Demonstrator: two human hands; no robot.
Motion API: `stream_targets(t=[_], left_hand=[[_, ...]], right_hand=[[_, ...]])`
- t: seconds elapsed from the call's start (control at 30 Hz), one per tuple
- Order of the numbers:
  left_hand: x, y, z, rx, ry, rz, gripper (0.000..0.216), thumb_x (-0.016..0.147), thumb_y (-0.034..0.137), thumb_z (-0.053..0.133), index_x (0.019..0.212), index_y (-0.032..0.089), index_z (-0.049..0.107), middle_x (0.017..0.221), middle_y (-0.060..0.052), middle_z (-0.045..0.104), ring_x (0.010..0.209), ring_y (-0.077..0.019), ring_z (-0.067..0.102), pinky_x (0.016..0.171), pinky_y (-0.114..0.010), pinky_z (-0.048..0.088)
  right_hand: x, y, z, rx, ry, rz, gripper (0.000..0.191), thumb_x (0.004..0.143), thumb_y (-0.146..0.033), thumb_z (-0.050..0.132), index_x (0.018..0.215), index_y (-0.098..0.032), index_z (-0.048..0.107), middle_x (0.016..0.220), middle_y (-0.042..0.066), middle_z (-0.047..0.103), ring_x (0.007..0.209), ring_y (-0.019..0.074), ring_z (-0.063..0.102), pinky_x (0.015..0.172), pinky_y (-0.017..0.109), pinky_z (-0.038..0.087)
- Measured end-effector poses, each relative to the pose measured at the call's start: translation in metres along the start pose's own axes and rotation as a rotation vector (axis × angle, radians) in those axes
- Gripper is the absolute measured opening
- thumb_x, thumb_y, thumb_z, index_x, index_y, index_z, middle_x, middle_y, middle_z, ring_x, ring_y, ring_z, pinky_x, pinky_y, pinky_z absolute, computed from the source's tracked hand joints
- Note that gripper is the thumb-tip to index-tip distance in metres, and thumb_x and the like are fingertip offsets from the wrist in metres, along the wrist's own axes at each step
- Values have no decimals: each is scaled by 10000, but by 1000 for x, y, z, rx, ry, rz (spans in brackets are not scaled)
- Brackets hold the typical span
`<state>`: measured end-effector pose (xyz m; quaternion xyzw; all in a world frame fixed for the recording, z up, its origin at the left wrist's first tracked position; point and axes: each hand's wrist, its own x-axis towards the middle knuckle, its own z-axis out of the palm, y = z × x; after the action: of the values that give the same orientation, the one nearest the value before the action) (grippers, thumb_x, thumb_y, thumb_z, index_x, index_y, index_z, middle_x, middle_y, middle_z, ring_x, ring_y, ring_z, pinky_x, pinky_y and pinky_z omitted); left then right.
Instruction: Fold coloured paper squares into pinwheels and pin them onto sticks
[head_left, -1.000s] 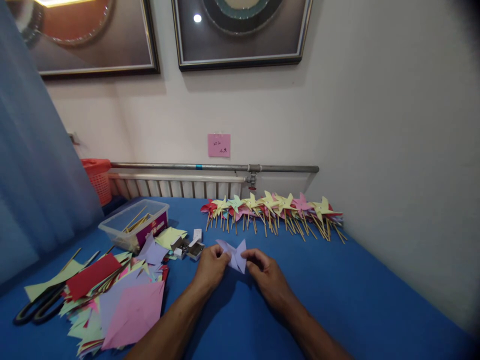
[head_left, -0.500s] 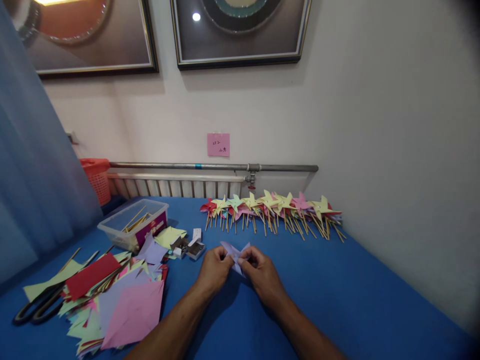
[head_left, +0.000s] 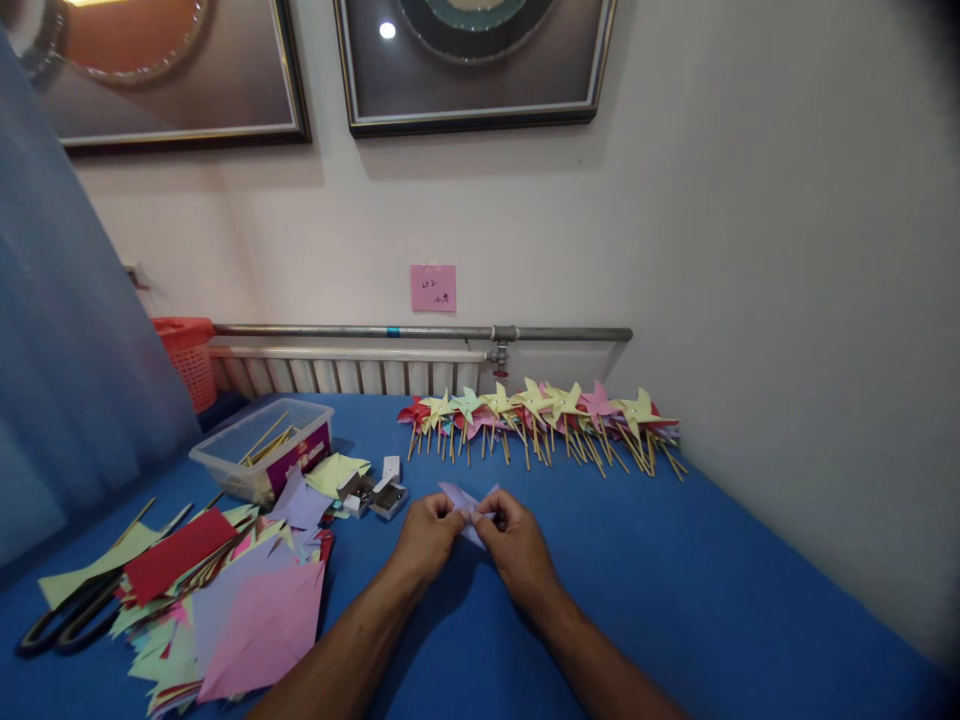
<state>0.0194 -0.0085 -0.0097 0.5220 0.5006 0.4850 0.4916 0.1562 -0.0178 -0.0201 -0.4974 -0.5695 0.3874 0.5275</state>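
Note:
A purple paper pinwheel (head_left: 471, 537) is held just above the blue table between both hands, its pointed corners showing over and under the fingers. My left hand (head_left: 429, 535) pinches it from the left, thumb toward the centre. On the other side my right hand (head_left: 511, 535) grips it the same way, both thumbs nearly meeting in the middle. The fingers hide the pinwheel's centre, so I cannot tell whether a pin is there. Small open boxes (head_left: 389, 497) of metal pins stand left of my left hand.
Finished pinwheels on sticks (head_left: 532, 405) lie in a row along the back. To the left are a plastic tub (head_left: 225, 465) with sticks, a pile of coloured paper (head_left: 262, 625) and black-handled scissors (head_left: 71, 625). A red basket (head_left: 191, 365) stands beside the curtain (head_left: 67, 320).
The thumbs have drawn slightly closer together over the pinwheel's centre. The whole view has shifted a little; the things on the table lie as before.

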Motion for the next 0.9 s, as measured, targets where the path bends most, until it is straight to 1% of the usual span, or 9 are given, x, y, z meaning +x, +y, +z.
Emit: stream_targets(t=[0.17, 0.3, 0.37, 0.43, 0.5, 0.57, 0.73, 0.9], left_hand=[[-2, 3, 1, -25, -10, -53, 332, 609, 445, 728, 561, 179, 536, 467, 59, 458, 446, -74, 343, 477, -231, 223], [-4, 4, -2, -98, -61, -32, 468, 680, 595, 693, 557, 168, 546, 478, 46, 449, 454, -75, 330, 478, -236, 227], [-4, 4, -3, -148, -85, -16, 510, 710, 639, 669, 566, 162, 556, 492, 38, 455, 466, -79, 342, 484, -238, 240], [-4, 3, -4, -157, -84, -24, 488, 679, 611, 714, 574, 163, 553, 503, 34, 471, 473, -79, 359, 488, -235, 251], [-3, 3, -3, -119, -53, -46, 431, 617, 528, 776, 573, 168, 543, 497, 39, 481, 465, -73, 357, 483, -228, 247], [-3, 4, -2, -81, -16, -69, 393, 572, 457, 796, 553, 179, 519, 466, 51, 463, 445, -65, 335, 472, -224, 230], [-3, 5, 0, -102, -8, -84, 346, 555, 421, 758, 536, 189, 502, 448, 53, 463, 431, -64, 328, 463, -227, 213], [-3, 4, 1, -70, 13, -53, 297, 579, 401, 726, 557, 178, 531, 475, 46, 486, 450, -69, 361, 482, -228, 237]], right_hand=[[1, 4, 2, -61, 65, -35, 75, 743, -301, 619, 738, -231, 593, 621, -56, 536, 581, 150, 481, 572, 261, 367], [2, 7, 1, -118, 93, -37, 104, 757, -326, 601, 790, -228, 591, 636, -57, 541, 587, 153, 491, 584, 267, 374], [1, 7, 1, -125, 96, -42, 116, 758, -332, 594, 808, -227, 589, 651, -53, 549, 599, 156, 501, 591, 269, 379], [1, 6, 1, -117, 90, -44, 131, 758, -339, 593, 825, -226, 587, 668, -49, 557, 610, 158, 507, 592, 271, 385], [0, 4, 1, -102, 83, -41, 140, 757, -339, 591, 841, -226, 583, 676, -49, 557, 615, 159, 508, 593, 270, 389], [-1, 3, 1, -91, 73, -35, 139, 750, -322, 589, 852, -228, 579, 674, -51, 553, 614, 157, 507, 593, 267, 393], [-3, 3, 1, -102, 55, -5, 185, 761, -309, 597, 928, -229, 597, 680, -49, 589, 605, 159, 534, 578, 262, 396], [-6, 3, 0, -98, 59, -35, 278, 779, -312, 620, 1046, -233, 619, 752, -27, 660, 659, 176, 602, 623, 275, 442]])
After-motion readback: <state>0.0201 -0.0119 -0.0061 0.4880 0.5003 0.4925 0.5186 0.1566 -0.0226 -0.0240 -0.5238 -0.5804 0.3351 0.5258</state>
